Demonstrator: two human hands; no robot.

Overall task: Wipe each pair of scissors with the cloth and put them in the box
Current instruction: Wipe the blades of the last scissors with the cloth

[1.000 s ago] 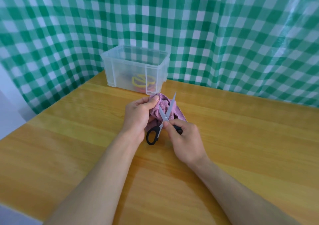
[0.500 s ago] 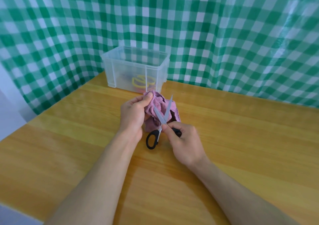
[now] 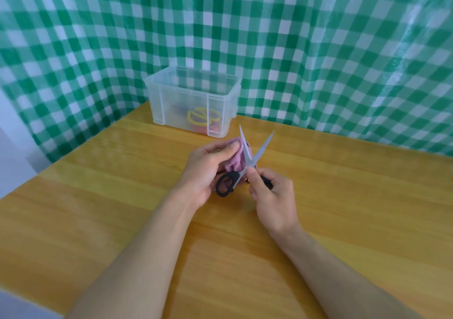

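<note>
R hand (image 3: 272,196) pinches one black handle of the scissors (image 3: 250,163), blades spread in a V w/ tips up and away from the fingers, prob. to expose each edge. L hand (image 3: 208,169) grips the bunched pink cloth (image 3: 236,159) against the left blade. Clear box (image 3: 179,103) sits just beyond, at the surface's (image 3: 122,196) back edge by the checked curtain (image 3: 343,61), w/ nothing between it and the hands.
</note>
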